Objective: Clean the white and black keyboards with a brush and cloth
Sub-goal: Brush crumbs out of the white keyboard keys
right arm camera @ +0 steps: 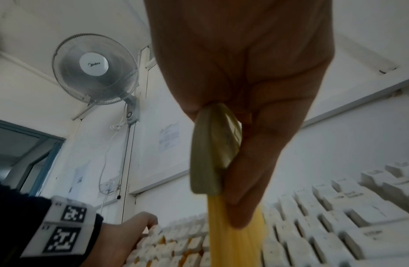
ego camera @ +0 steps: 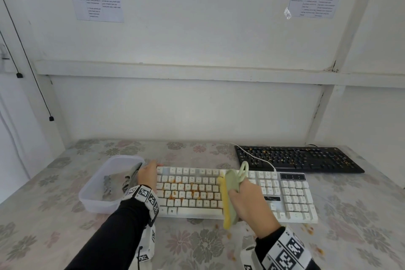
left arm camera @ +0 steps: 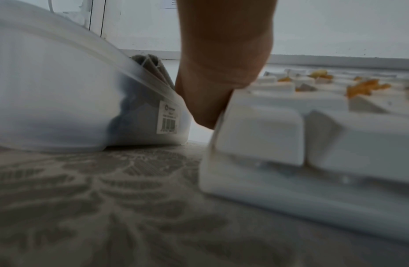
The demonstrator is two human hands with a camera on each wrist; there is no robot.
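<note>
A white keyboard point(ego camera: 291, 195) lies across the table's middle, with orange crumbs on its left keys. My right hand point(ego camera: 247, 201) grips a green-handled brush point(ego camera: 232, 184) with yellow bristles point(ego camera: 225, 206); the bristles stand on the keys mid-keyboard. The brush handle point(right arm camera: 210, 153) and bristles point(right arm camera: 235, 242) also show in the right wrist view. My left hand point(ego camera: 148, 174) holds the keyboard's left end point(left arm camera: 256, 135). A black keyboard point(ego camera: 298, 159), also strewn with crumbs, lies behind on the right. A grey cloth point(ego camera: 129, 178) sits in the plastic box.
A translucent plastic box point(ego camera: 98, 195) stands just left of the white keyboard, touching distance from my left hand. Loose crumbs point(ego camera: 306, 228) lie on the flowered tablecloth in front of the keyboard. A white wall closes the table's far side.
</note>
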